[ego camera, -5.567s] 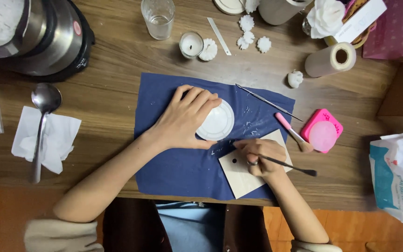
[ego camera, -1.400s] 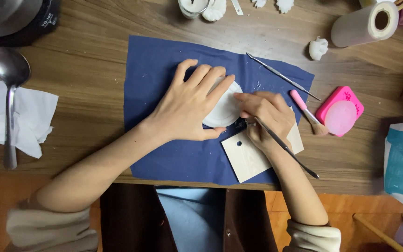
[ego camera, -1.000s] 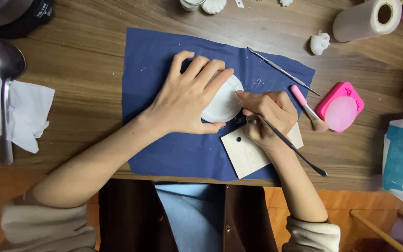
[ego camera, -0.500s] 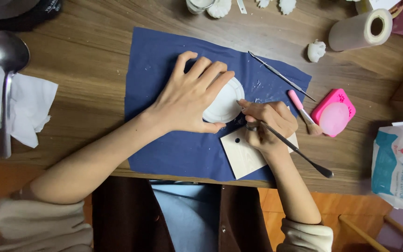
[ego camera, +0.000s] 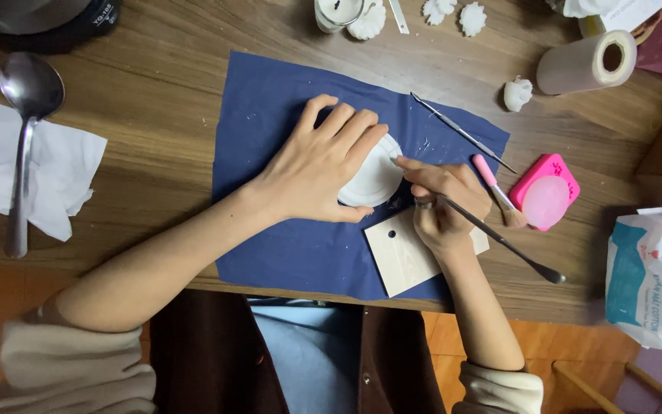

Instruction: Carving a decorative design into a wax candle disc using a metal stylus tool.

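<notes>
Two hands work one white round disc (ego camera: 373, 178) on the blue cloth (ego camera: 270, 138). Left hand (ego camera: 323, 172) presses flat, grip released; right hand (ego camera: 442, 203) pinches a slim tool (ego camera: 499, 241) at its rim. Trimming under way; next calls for steady edge pressure.

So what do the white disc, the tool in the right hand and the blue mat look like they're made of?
The disc, under the left hand, looks like plaster or clay: matte white, with white crumbs scattered around it. The tool in the right hand seems to be metal: thin, dark and slightly shiny, with a flattened end. The mat appears to be cloth: matte blue, with soft, uneven edges.
</notes>
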